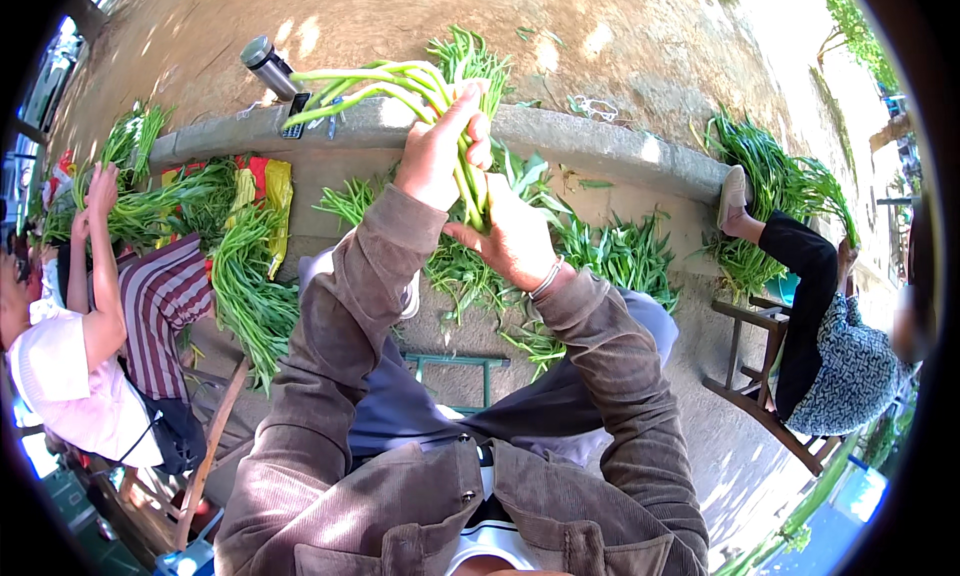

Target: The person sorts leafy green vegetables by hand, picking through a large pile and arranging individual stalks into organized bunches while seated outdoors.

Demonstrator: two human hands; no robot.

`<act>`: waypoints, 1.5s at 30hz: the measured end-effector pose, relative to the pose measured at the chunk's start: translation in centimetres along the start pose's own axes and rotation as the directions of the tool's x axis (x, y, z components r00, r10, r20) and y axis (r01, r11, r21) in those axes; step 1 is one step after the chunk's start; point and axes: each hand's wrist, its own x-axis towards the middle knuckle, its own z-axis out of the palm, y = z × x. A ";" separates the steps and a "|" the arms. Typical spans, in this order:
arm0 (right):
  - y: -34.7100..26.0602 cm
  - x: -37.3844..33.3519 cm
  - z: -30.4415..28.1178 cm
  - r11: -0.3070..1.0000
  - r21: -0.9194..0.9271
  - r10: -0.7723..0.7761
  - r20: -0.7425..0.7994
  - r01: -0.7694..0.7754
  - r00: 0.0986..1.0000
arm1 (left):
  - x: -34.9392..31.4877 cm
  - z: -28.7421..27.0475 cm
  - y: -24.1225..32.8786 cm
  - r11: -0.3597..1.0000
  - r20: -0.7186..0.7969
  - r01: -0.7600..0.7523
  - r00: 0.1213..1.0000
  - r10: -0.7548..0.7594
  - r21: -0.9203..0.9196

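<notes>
In front of me, I hold up a small bunch of water spinach [400, 74] with long pale-green stems that bend over to the left. My left hand [435, 161] is closed round the middle of the stems. Below and to its right, my right hand [512, 238] pinches the lower part of the same stems between thumb and fingers; the fingertips are partly hidden. Beneath my hands lie loose leafy greens [620, 261] on the ground between my feet. Another leafy clump [470, 61] rests beyond the hands by the kerb.
A low concrete kerb [590, 136] crosses ahead, carrying a steel flask [270, 68] and a dark phone-like device [296, 106]. At left a co-worker [90, 356] handles greens beside a pile [250, 286]. At right another person [840, 366] sits on a wooden stool [745, 366] by more greens [755, 176].
</notes>
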 end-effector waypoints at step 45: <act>-1.0 -0.4 -5.4 0.993 0.102 0.064 -0.125 -0.052 0.990 | -8.8 -34.7 -11.7 0.471 -0.786 0.691 0.619 0.008 0.549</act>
